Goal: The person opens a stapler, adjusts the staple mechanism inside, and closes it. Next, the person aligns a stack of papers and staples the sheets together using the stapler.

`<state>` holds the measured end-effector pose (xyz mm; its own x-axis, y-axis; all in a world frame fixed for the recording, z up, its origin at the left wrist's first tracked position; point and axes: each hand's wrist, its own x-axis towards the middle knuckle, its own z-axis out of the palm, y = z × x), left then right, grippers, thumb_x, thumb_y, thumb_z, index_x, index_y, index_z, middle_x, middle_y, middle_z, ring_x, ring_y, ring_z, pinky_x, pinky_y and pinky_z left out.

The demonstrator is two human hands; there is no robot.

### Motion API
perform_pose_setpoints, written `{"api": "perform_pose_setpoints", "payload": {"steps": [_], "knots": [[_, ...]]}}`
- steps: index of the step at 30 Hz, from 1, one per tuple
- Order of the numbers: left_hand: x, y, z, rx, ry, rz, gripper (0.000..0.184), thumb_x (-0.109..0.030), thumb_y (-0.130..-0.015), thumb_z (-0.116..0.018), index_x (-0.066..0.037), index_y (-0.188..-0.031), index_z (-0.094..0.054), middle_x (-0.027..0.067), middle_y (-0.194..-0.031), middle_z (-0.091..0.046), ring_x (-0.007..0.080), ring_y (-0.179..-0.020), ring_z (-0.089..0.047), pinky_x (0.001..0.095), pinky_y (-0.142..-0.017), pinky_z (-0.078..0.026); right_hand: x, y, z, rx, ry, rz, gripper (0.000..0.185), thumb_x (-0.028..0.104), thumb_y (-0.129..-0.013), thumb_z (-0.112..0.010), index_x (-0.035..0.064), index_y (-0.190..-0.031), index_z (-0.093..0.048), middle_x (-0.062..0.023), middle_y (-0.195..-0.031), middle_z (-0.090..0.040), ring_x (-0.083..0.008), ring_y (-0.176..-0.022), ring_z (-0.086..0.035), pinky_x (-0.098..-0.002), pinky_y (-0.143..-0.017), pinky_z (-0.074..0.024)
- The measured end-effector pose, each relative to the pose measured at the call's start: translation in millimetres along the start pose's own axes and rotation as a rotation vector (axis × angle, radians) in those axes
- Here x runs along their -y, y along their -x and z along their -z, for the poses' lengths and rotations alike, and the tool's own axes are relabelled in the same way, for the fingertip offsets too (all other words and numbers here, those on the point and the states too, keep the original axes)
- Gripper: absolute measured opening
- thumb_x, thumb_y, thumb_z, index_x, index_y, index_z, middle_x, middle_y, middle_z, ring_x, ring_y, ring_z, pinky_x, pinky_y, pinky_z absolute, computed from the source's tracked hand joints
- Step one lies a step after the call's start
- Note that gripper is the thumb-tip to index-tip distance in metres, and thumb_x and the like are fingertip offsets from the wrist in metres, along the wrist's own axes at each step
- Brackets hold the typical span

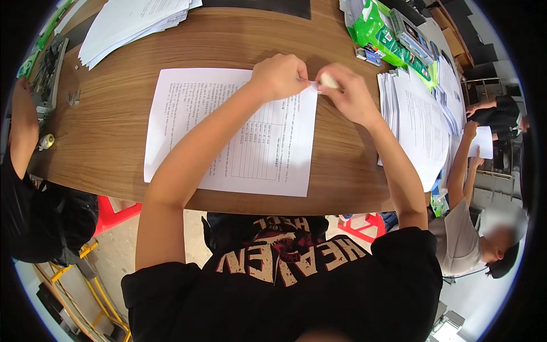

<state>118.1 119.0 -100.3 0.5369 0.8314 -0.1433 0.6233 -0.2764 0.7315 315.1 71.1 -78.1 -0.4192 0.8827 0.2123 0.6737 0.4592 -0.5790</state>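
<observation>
A printed white sheet, perhaps several together, lies on the brown wooden table in front of me. My left hand is closed at its top right corner, fingertips pinching the paper's edge. Just to the right, my right hand is closed round a small pale object, slightly blurred, which I cannot make out. Its fingertips are at the same corner, close to those of my left hand. The paper is slightly raised there.
Stacks of printed paper stand at the right and top left. A green package and a small blue box lie at the top right. People are at both sides; one at the right holds a sheet.
</observation>
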Motion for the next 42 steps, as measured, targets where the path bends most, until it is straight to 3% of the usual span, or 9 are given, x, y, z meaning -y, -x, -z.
{"api": "perform_pose_setpoints", "payload": {"steps": [4,12,17,24,26,30,32,37,42], "knots": [[3,-1,-2,-0.029,-0.019,-0.005,0.022,-0.032,-0.081,-0.068,-0.011,-0.086,-0.072,0.0049,-0.086,-0.072,0.0203,-0.083,-0.067,0.0345,-0.074,-0.049,0,2,12,-0.133,-0.349,-0.215,0.013,0.007,-0.089,-0.065,0.0032,-0.1,-0.06,-0.0002,-0.09,-0.057,-0.0047,-0.083,-0.052,-0.0207,-0.072,-0.0432],[11,-5,-2,-0.053,0.056,-0.053,0.018,-0.031,-0.081,-0.068,-0.014,-0.086,-0.073,0.004,-0.083,-0.072,0.0204,-0.079,-0.067,0.0352,-0.073,-0.051,-30,28,18,-0.181,-0.678,-0.258,0.02,0.017,-0.099,-0.051,0.0053,-0.114,-0.054,-0.0039,-0.102,-0.062,-0.0141,-0.101,-0.058,-0.028,-0.091,-0.0417],[20,-8,12,0.049,0.34,-0.161,0.024,-0.026,-0.083,-0.068,-0.003,-0.088,-0.07,0.01,-0.081,-0.071,0.0169,-0.072,-0.064,0.0305,-0.065,-0.048,-35,36,23,-0.172,-0.794,-0.296,0.022,0.02,-0.099,-0.05,0.0061,-0.115,-0.054,-0.0047,-0.104,-0.063,-0.0139,-0.104,-0.058,-0.0283,-0.092,-0.0419],[14,-4,11,0.037,0.264,-0.147,0.024,-0.024,-0.084,-0.067,0.0,-0.087,-0.07,0.0114,-0.077,-0.07,0.017,-0.068,-0.062,0.0299,-0.064,-0.048,-34,37,26,-0.157,-0.833,-0.32,0.022,0.021,-0.1,-0.049,0.0077,-0.117,-0.053,-0.0045,-0.108,-0.059,-0.0143,-0.107,-0.053,-0.0296,-0.093,-0.0406],[15,-4,9,0.014,0.279,-0.178,0.021,-0.02,-0.086,-0.066,0.001,-0.085,-0.067,0.0046,-0.074,-0.066,0.0109,-0.068,-0.057,0.0267,-0.063,-0.044,-31,36,27,-0.144,-0.661,-0.302,0.025,0.022,-0.099,-0.052,0.007,-0.119,-0.055,-0.004,-0.109,-0.059,-0.0142,-0.108,-0.053,-0.0307,-0.093,-0.0412],[17,-5,10,0.003,0.278,-0.191,0.021,-0.02,-0.086,-0.066,0.001,-0.084,-0.067,0.005,-0.075,-0.067,0.0112,-0.069,-0.059,0.0272,-0.064,-0.045,-24,33,28,-0.081,-0.46,-0.283,0.036,0.023,-0.094,-0.06,0.0067,-0.126,-0.055,-0.007,-0.113,-0.06,-0.0187,-0.108,-0.054,-0.0329,-0.093,-0.0424],[14,-4,12,0.022,0.271,-0.145,0.021,-0.019,-0.086,-0.066,0.002,-0.084,-0.067,0.0054,-0.076,-0.067,0.0115,-0.072,-0.06,0.0272,-0.066,-0.046,-13,32,28,-0.073,0.181,0.013,0.052,0.023,-0.087,-0.068,0.0092,-0.134,-0.05,-0.0108,-0.117,-0.058,-0.0259,-0.109,-0.054,-0.0356,-0.093,-0.0435],[20,-8,10,0.014,0.276,-0.162,0.02,-0.017,-0.086,-0.066,0.002,-0.084,-0.066,0.0053,-0.076,-0.067,0.0112,-0.073,-0.06,0.0268,-0.066,-0.046,3,37,13,-0.065,0.355,-0.038,0.064,0.03,-0.08,-0.072,0.0132,-0.136,-0.046,-0.0082,-0.123,-0.054,-0.028,-0.115,-0.05,-0.043,-0.095,-0.0392],[26,-10,7,-0.001,0.3,-0.193,0.019,-0.017,-0.086,-0.067,0.002,-0.084,-0.066,0.0054,-0.076,-0.067,0.011,-0.073,-0.06,0.0269,-0.066,-0.046,-8,35,5,0.017,0.367,0.028,0.058,0.019,-0.08,-0.072,0.0134,-0.132,-0.049,-0.0088,-0.115,-0.058,-0.0296,-0.108,-0.053,-0.0427,-0.094,-0.0397]]}}
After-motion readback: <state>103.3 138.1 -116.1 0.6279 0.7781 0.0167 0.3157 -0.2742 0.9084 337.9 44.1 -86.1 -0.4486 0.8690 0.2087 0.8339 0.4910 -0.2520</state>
